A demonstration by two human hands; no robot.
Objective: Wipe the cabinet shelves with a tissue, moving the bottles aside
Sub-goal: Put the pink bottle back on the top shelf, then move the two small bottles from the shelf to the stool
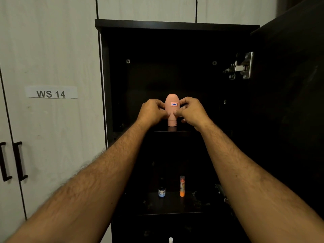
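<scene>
A pink egg-shaped bottle (171, 109) with a small red-framed label stands cap-down on the upper shelf (172, 131) of a dark open cabinet. My left hand (152, 112) grips its left side and my right hand (192, 111) grips its right side, fingers curled round it. On the lower shelf (168, 206) stand a small dark bottle with a blue label (161, 188) and, to its right, an orange tube with a clear cap (182, 186). No tissue is visible.
The cabinet door (291, 85) hangs open at the right, with a metal hinge (242, 66). White wardrobe doors (52, 120) with black handles and a "WS 14" label stand to the left. A white cap tip (171, 240) shows at the bottom edge.
</scene>
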